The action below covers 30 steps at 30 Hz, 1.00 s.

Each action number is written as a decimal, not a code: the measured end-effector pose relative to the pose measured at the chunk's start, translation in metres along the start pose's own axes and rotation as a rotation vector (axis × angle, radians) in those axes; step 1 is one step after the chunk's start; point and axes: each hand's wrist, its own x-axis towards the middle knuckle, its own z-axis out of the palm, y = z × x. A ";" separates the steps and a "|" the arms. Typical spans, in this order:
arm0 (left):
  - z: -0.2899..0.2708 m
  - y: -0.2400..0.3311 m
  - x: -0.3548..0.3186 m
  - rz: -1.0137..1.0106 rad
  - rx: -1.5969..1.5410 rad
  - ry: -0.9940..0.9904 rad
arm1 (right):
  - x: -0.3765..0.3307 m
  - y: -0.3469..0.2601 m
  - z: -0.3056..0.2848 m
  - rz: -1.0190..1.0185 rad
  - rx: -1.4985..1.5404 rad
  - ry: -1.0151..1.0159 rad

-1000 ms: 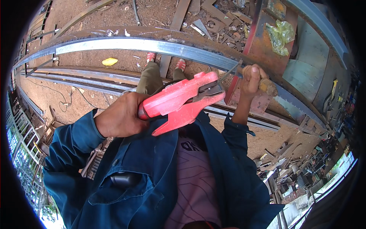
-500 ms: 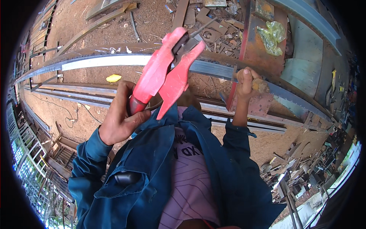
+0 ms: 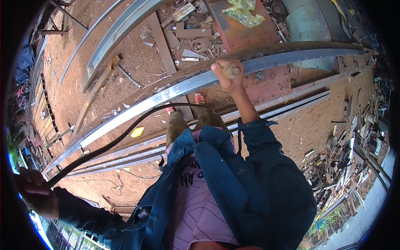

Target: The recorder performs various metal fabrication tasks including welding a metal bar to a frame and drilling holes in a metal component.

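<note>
Right hand on a wooden handle at the steel rail, left hand out wide with a dark grip.

The right hand point(image 3: 228, 75) is closed round a rounded wooden handle point(image 3: 231, 71) resting against the long steel rail point(image 3: 166, 92). The left hand point(image 3: 35, 196), at the frame's dim edge, seems wrapped round a reddish grip trailing a black cable point(image 3: 121, 135). Best to keep that cable slack and clear of the rail's edge.

Bright even daylight, soft faint shadows on the dirt ground point(image 3: 137, 62), glare along the long metal rail point(image 3: 175, 89), heavy fisheye bending, black vignette, dim blurred rim
</note>
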 end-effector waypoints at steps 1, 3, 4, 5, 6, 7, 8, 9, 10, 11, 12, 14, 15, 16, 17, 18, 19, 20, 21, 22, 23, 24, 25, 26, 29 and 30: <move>0.042 -0.037 -0.012 0.048 -0.054 0.125 | 0.000 -0.003 0.001 0.006 0.006 -0.014; 0.123 -0.079 -0.029 -0.052 0.130 0.133 | -0.002 -0.001 0.002 0.012 0.065 -0.080; 0.151 -0.112 -0.027 -0.088 0.119 -0.035 | -0.005 0.005 -0.006 -0.002 0.033 -0.046; 0.163 -0.129 -0.025 -0.179 0.141 -0.172 | -0.006 0.009 -0.006 0.023 0.028 -0.050; 0.184 -0.151 -0.024 -0.239 0.136 -0.262 | -0.008 0.010 -0.008 0.050 0.006 -0.048; 0.203 -0.171 -0.029 -0.307 0.145 -0.224 | -0.007 0.003 -0.002 0.028 0.037 -0.029; 0.215 -0.195 -0.026 -0.393 0.143 -0.313 | -0.008 0.002 -0.001 0.021 0.039 -0.013; 0.233 -0.208 -0.024 -0.393 0.200 -0.369 | -0.007 0.002 0.000 0.009 0.069 -0.032; 0.250 -0.220 -0.022 -0.391 0.256 -0.424 | -0.005 0.002 0.002 -0.004 0.098 -0.053; 0.264 -0.233 -0.018 -0.357 0.359 -0.469 | -0.005 0.003 0.005 -0.003 0.075 -0.041; 0.277 -0.247 -0.013 -0.321 0.460 -0.515 | -0.006 0.002 0.005 -0.009 0.072 -0.028; 0.297 -0.261 -0.007 -0.216 0.588 -0.519 | -0.004 -0.002 0.008 0.047 0.138 -0.061; 0.309 -0.264 -0.001 -0.217 0.625 -0.544 | -0.005 0.000 0.005 0.039 0.105 -0.051; 0.319 -0.267 0.004 -0.219 0.663 -0.569 | -0.005 0.004 0.003 0.037 0.102 -0.039; 0.325 -0.269 0.006 -0.195 0.652 -0.603 | -0.006 0.006 0.000 0.065 0.101 -0.061; 0.325 -0.267 0.006 -0.192 0.654 -0.622 | -0.008 0.007 -0.003 0.092 0.100 -0.083; 0.322 -0.265 0.008 -0.223 0.631 -0.655 | -0.012 0.008 -0.001 0.097 0.099 -0.065; 0.323 -0.262 0.009 -0.253 0.608 -0.695 | -0.011 0.007 0.005 0.037 0.095 0.006; 0.328 -0.250 0.005 -0.325 0.549 -0.681 | -0.012 0.008 0.008 -0.023 0.083 0.085; 0.327 -0.246 0.000 -0.351 0.466 -0.649 | -0.012 0.010 0.006 -0.017 0.070 0.117; 0.323 -0.243 -0.006 -0.332 0.386 -0.581 | -0.012 0.011 0.004 0.046 0.069 0.006; 0.318 -0.241 -0.011 -0.316 0.306 -0.516 | -0.011 0.014 0.002 0.110 0.070 -0.103; 0.310 -0.234 -0.016 -0.329 0.213 -0.483 | -0.011 0.015 0.001 0.085 0.070 -0.117; 0.302 -0.220 -0.021 -0.341 0.129 -0.438 | -0.010 0.014 0.003 0.087 0.071 -0.092; 0.298 -0.170 -0.054 -0.088 0.034 -0.342 | -0.004 0.007 0.008 0.007 0.078 -0.089; 0.294 -0.161 -0.064 -0.055 -0.024 -0.400 | -0.005 0.009 0.005 0.007 0.069 -0.076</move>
